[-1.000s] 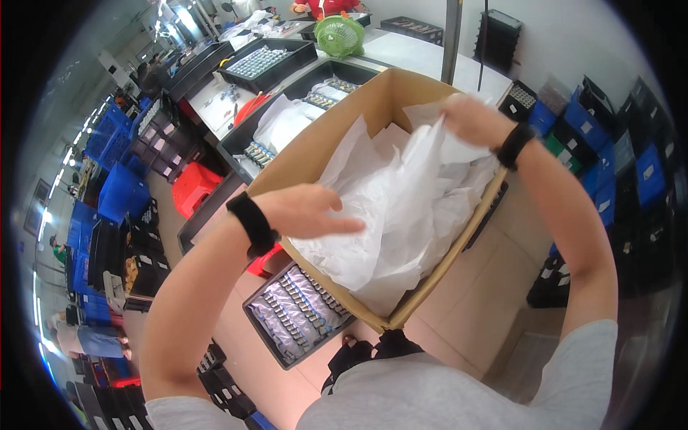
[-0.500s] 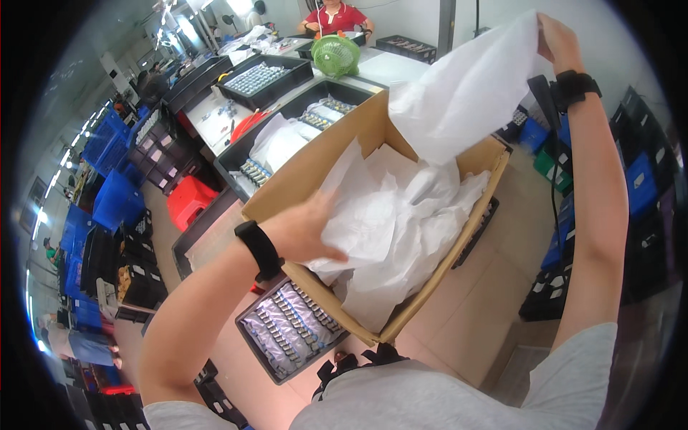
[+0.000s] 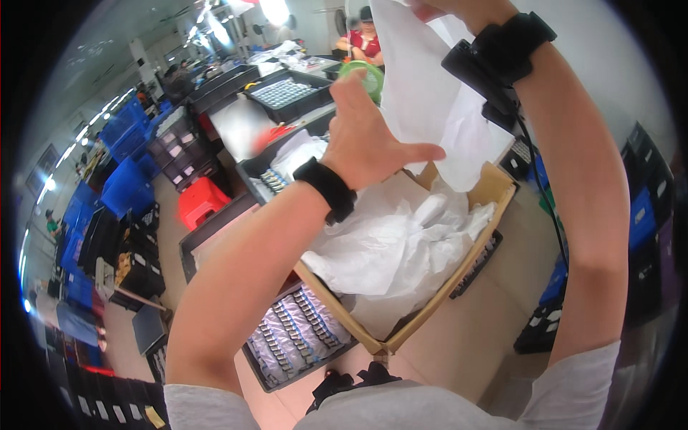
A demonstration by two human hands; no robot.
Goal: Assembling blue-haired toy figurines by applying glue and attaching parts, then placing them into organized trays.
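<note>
My right hand (image 3: 469, 10) is raised at the upper edge of the view, its fingers partly cut off, gripping a thin white paper sheet (image 3: 416, 86). That sheet hangs down over the far end of an open cardboard box (image 3: 494, 208), its lower end close to the paper inside. Crumpled white paper (image 3: 390, 247) fills the box, hiding whatever lies beneath. Above the box's left side is my left hand (image 3: 365, 140), holding nothing, thumb spread to the right and fingers pointing up and away. It is just left of the hanging sheet; whether they touch I cannot tell.
A black tray of small parts in rows (image 3: 294, 333) sits low at the box's near left. More black trays (image 3: 283, 97) and a green fan (image 3: 369, 79) stand on the far table. A red stool (image 3: 202, 202) and blue crates (image 3: 129, 186) are leftward. A person in red sits beyond.
My right hand has moved up and leftward with the sheet, which now hangs more upright. The left hand has risen off the paper in the box. The whole view has shifted.
</note>
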